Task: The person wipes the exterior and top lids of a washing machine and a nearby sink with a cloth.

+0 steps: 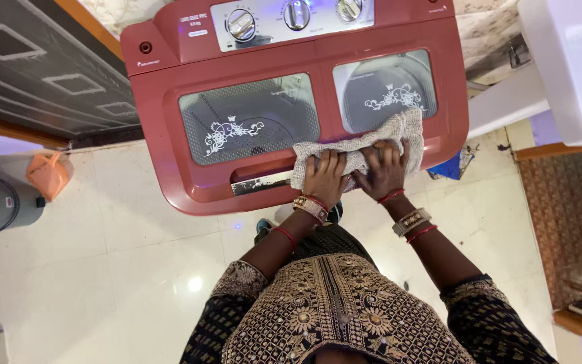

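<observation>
Both hands press a beige woven cloth flat onto the front edge of a red plastic twin-tub washing machine. The left hand and right hand lie side by side, fingers spread open on the cloth, gripping nothing.

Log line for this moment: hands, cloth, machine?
left hand: flat on cloth | right hand: flat on cloth | cloth: spread on washer front edge, over right lid
</observation>
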